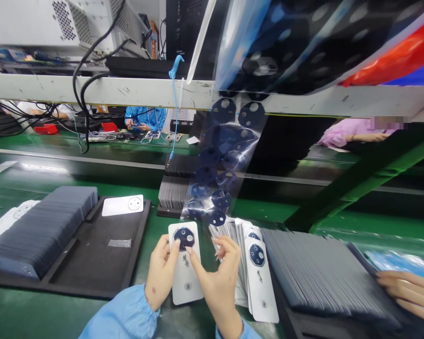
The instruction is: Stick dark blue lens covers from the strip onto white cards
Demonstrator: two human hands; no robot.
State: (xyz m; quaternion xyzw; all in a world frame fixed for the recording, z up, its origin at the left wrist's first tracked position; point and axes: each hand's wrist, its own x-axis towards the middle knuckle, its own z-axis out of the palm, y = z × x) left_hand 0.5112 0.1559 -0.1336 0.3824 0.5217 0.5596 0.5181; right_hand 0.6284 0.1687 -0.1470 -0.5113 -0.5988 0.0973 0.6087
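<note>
A white phone back cover (187,287) stands nearly upright in front of me, with a dark round camera decal (183,238) near its top and dark printed marks below. My left hand (161,270) grips its left edge, the thumb resting on the decal. The thumb of my right hand (217,275) reaches the decal's lower right side, while its other fingers are spread in the air. Behind it hangs a clear film strip (229,134) with rows of dark decals. To the right, several white covers (263,292) with decals lean in an overlapping row.
A black tray (92,263) at left holds a long stack of grey sheets (49,226) and a loose white cover (122,205). More grey sheets (325,268) stand at right, beside another person's hand (410,289). A white beam (134,92) crosses overhead.
</note>
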